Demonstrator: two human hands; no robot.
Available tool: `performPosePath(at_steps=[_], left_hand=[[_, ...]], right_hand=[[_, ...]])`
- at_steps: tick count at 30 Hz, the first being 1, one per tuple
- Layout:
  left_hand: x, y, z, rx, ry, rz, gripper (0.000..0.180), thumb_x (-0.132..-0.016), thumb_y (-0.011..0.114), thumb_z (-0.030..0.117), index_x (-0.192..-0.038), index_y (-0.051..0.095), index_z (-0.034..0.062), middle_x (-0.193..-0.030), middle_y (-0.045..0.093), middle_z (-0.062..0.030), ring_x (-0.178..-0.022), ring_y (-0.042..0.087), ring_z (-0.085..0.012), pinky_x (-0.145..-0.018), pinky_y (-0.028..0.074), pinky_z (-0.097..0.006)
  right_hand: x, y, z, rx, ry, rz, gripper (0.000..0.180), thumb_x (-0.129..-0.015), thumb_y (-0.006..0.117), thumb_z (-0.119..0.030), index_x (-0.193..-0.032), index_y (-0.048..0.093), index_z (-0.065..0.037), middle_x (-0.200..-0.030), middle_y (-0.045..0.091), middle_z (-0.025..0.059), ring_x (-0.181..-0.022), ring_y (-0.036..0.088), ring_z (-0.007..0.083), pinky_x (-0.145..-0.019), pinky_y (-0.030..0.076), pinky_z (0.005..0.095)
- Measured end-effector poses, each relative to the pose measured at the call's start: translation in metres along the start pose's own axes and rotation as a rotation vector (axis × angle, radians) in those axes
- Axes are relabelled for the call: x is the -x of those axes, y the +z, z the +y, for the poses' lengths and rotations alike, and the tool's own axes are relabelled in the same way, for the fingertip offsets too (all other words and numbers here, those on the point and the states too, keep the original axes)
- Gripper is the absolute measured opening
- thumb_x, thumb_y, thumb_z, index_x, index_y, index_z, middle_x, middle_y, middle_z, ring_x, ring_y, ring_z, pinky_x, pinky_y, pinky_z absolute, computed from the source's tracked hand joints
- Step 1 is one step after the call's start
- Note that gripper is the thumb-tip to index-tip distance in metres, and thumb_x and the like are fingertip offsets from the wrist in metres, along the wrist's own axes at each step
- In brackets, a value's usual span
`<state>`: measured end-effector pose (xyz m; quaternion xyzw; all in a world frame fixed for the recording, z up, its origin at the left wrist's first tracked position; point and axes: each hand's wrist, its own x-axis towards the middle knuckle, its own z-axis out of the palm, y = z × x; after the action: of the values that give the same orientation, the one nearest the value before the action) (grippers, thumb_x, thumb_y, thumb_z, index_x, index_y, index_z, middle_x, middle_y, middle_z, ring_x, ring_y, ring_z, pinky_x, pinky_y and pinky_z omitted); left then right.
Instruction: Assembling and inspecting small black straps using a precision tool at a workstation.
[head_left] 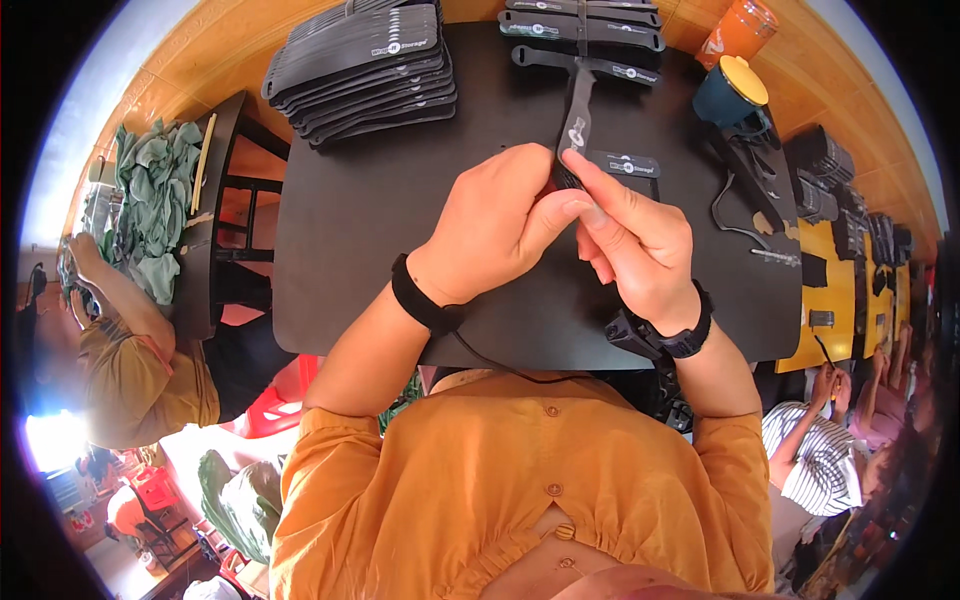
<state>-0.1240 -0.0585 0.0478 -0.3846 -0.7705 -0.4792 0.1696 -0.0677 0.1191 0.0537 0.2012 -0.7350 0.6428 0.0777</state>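
Both hands, left hand [497,222] and right hand [632,243], pinch a flat black strap [579,112].

Labels on black straps

A small white label [578,133] is seen on the strap [581,100] pinched by both hands. A white-printed black tag [626,165] lies just right of the fingertips. Similar white labels mark the stack [360,65] at upper left and the straps [585,30] laid at the table's far edge.

Narrow black strap [579,110] with small white label patch, flat and slender, lower end pinched between both hands above the black bench [380,200], upper end reaching toward stacked straps
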Motion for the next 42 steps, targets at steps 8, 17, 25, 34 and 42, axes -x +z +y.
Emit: performPosePath(at_steps=[8, 17, 25, 34, 42], left_hand=[[-0.002, -0.005, -0.009, -0.050, 0.263, 0.005, 0.020, -0.088, 0.067, 0.009, -0.076, 0.052, 0.0034, -0.064, 0.048, -0.0107, -0.056, 0.050, -0.0312, -0.051, 0.041, -0.039], [-0.003, -0.003, -0.005, 0.003, 0.255, 0.067, 0.019, -0.087, 0.066, 0.007, -0.074, 0.052, 0.0031, -0.063, 0.047, -0.0108, -0.053, 0.049, -0.0316, -0.049, 0.040, -0.039], [0.006, -0.001, -0.006, 0.109, 0.142, 0.035, 0.021, -0.089, 0.063, 0.006, -0.073, 0.050, 0.0029, -0.062, 0.046, -0.0113, -0.051, 0.046, -0.0324, -0.048, 0.039, -0.039], [0.016, -0.007, -0.001, 0.223, 0.046, 0.030, 0.025, -0.097, 0.052, 0.011, -0.074, 0.051, 0.0009, -0.063, 0.050, -0.0089, -0.051, 0.048, -0.0249, -0.049, 0.040, -0.035], [0.008, 0.000, 0.004, 0.275, 0.023, -0.041, 0.020, -0.097, 0.055, 0.012, -0.080, 0.053, 0.0015, -0.067, 0.049, -0.0115, -0.058, 0.049, -0.0306, -0.055, 0.042, -0.038]], right_hand=[[-0.003, -0.002, -0.007, -0.073, 0.064, -0.047, 0.038, -0.098, 0.055, -0.004, -0.135, 0.059, -0.009, -0.080, 0.065, 0.0024, -0.056, 0.050, 0.0071, -0.050, 0.042, 0.0206], [-0.005, -0.008, -0.006, -0.572, 0.338, -0.124, 0.037, -0.103, 0.051, -0.014, -0.139, 0.054, -0.008, -0.061, 0.054, 0.0022, -0.043, 0.040, 0.0060, -0.039, 0.029, 0.0203], [-0.006, -0.012, -0.012, -0.737, 0.506, -0.136, 0.037, -0.102, 0.050, -0.014, -0.139, 0.054, -0.010, -0.060, 0.055, 0.0038, -0.041, 0.040, 0.0069, -0.038, 0.030, 0.0205], [-0.019, -0.055, -0.015, -0.919, 0.282, 0.220, 0.040, -0.103, 0.048, -0.023, -0.139, 0.047, -0.005, -0.064, 0.053, 0.0008, -0.038, 0.038, 0.0040, -0.034, 0.031, 0.0189], [-0.010, -0.003, -0.020, -0.265, 0.258, 0.097, 0.032, -0.084, 0.078, -0.008, -0.112, 0.066, 0.003, -0.082, 0.060, -0.0007, -0.062, 0.050, 0.0021, -0.050, 0.039, 0.0173]])
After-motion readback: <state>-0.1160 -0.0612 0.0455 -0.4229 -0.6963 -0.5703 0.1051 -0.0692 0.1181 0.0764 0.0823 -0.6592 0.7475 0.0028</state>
